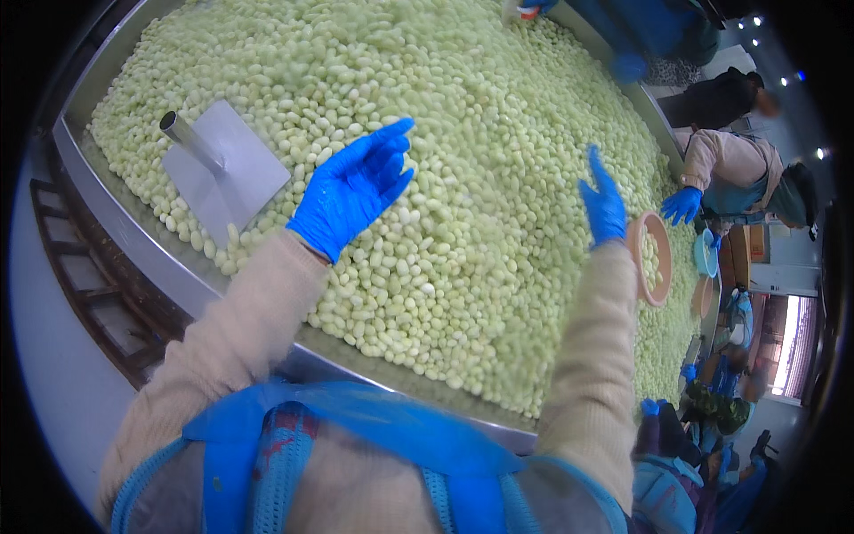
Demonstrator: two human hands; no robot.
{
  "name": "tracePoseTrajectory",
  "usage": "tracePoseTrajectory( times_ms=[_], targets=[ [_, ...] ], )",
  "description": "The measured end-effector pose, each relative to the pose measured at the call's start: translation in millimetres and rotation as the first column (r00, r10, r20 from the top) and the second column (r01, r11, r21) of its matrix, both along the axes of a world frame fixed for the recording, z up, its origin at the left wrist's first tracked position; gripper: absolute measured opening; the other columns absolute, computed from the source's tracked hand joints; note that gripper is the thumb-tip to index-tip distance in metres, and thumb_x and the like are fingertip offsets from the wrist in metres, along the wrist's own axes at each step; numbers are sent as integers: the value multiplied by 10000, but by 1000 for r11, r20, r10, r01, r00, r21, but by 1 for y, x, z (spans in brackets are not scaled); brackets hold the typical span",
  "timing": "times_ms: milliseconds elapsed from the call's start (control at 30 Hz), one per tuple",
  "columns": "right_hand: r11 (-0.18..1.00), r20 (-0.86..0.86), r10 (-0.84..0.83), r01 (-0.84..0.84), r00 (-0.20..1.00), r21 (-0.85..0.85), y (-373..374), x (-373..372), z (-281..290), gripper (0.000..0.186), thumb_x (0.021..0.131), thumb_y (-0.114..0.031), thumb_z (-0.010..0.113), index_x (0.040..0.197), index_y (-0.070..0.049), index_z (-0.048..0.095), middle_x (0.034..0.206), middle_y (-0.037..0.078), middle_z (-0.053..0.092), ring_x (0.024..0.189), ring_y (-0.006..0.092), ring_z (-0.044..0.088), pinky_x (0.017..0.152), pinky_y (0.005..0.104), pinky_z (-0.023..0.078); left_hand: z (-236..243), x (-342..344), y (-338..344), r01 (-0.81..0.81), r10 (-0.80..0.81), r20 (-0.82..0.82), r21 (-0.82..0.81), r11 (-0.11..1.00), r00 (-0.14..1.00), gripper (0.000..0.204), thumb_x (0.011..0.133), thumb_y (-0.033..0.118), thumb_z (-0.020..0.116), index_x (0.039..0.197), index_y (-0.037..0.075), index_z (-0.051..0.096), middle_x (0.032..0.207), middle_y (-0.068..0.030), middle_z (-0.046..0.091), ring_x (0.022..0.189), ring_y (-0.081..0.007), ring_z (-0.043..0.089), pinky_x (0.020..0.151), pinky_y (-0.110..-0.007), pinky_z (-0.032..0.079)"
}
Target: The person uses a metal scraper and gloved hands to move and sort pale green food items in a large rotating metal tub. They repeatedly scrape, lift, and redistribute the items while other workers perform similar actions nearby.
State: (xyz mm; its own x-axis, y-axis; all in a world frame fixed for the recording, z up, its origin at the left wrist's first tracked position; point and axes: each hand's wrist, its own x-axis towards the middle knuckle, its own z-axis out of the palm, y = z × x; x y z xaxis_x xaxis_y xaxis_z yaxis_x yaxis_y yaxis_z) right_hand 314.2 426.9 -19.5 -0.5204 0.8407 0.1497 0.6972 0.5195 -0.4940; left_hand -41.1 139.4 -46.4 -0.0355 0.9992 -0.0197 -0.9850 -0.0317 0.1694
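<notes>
A large heap of pale green, oval, bean-like pieces fills a wide metal tray in front of me. Over its left middle my left hand, in a blue glove, is half curled, thumb apart from the fingers, with nothing seen in it. My right hand, gloved the same way, reaches over the heap farther right, fingers stretched out and holding nothing. Just right of that wrist a peach-coloured bowl lies tilted on the heap, some of the pieces inside. Left of my left hand rests a flat metal plate with a short tube handle.
At the right, a co-worker's blue-gloved hand hangs by the heap. A light blue bowl and another peach bowl stand beyond. More people line the tray's far and right sides. A dark metal ladder-like frame runs along the left.
</notes>
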Motion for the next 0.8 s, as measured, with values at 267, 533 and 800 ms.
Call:
tracePoseTrajectory(
  times_ms=[267, 533, 800],
  targets=[
    [1000, 552, -21, 8, 834, 26, 16, -157, -98, 662, 932, -339, 617, 1528, -216, 356, 1388, 152, 574, 1271, 335, 550, 1038, 436, 451, 11, 8, -9, 5, -4, 31, -49, 999, 1000, 594, 1023, 215, 514, 1542, 28, 293, 1192, -47, 694, 1021, -147, 671, 1001, -355, 494],
    [946, 504, 197, -28, 841, -324, -129, -79, -46, 607, 971, -314, 578, 1529, -197, 368, 1398, 153, 568, 1251, 334, 571, 1005, 444, 476, 8, 4, -9, -13, 13, -25, -22, 1000, 1000, 593, 1018, 208, 523, 1534, 13, 303, 1194, -46, 695, 1011, -143, 676, 999, -350, 489],
    [488, -384, -498, -116, 778, -865, -170, 6, -1, 502, 1044, -264, 443, 1477, -10, 423, 1505, 106, 454, 1433, 284, 392, 1013, 377, 492, 2, -1, -5, 9, -10, -87, -8, 1000, 996, 575, 1021, 191, 514, 1535, 29, 312, 1194, -51, 700, 1029, -133, 674, 1017, -341, 479]
  ],
)
